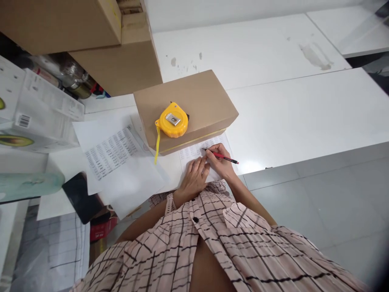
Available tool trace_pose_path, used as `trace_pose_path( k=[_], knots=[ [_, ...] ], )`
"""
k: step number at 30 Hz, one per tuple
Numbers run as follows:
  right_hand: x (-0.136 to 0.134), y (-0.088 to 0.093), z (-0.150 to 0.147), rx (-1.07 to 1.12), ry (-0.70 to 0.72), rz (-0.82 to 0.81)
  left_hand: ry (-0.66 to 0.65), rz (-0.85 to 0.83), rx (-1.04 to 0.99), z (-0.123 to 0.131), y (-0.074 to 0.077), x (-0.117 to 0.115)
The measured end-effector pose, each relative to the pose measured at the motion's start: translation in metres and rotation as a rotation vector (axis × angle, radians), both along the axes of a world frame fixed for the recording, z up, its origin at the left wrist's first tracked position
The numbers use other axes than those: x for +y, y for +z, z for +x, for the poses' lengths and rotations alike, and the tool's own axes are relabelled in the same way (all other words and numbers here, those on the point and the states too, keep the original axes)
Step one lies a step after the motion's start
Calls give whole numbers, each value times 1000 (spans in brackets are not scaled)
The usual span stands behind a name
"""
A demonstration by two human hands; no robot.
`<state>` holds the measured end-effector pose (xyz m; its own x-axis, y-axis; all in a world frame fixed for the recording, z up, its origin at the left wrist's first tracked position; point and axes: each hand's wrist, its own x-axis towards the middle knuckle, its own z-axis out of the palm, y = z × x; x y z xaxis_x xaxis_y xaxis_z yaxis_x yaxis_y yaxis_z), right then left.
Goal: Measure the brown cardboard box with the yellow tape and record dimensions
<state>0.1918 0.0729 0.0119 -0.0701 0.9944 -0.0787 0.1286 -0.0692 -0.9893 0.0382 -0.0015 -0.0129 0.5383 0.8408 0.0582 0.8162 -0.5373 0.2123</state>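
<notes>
Right hand [220, 163]: pinching red pen [226, 157], tip at printed sheet [192, 151]. Left hand [195, 175]: palm down, grasping nothing. Writing apparently underway; amount left, cannot tell.

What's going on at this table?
A person's right hand holds a red and black pen, tip down at a printed sheet. The left hand lies flat beside it, near the sheet's lower edge. Just beyond, a closed cardboard box sits on the white table with a yellow tape measure on top. More papers lie to the left.
</notes>
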Motion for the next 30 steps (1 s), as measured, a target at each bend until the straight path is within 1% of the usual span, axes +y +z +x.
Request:
trace_pose_path(
  k=[2,5,8,13,22,26,30],
  knots=[
    [5,-1,0,-32,-35,0,0,8,-1,0,0,1],
    [10,-1,-3,-107,-109,54,-8,21,8,0,-1,1],
    [12,-1,-6,-158,-136,101,-10,40,-3,-1,-1,1],
    [11,0,-7,-170,-135,106,-8,25,-14,-2,-2,1],
    [11,-6,-7,-190,-104,109,-13,12,-2,-3,-1,2],
    [11,-5,-7,-173,-95,122,-18,38,-3,-3,-1,2],
    [11,-4,-7,-158,-109,120,-20,27,4,-4,0,2]
  ],
)
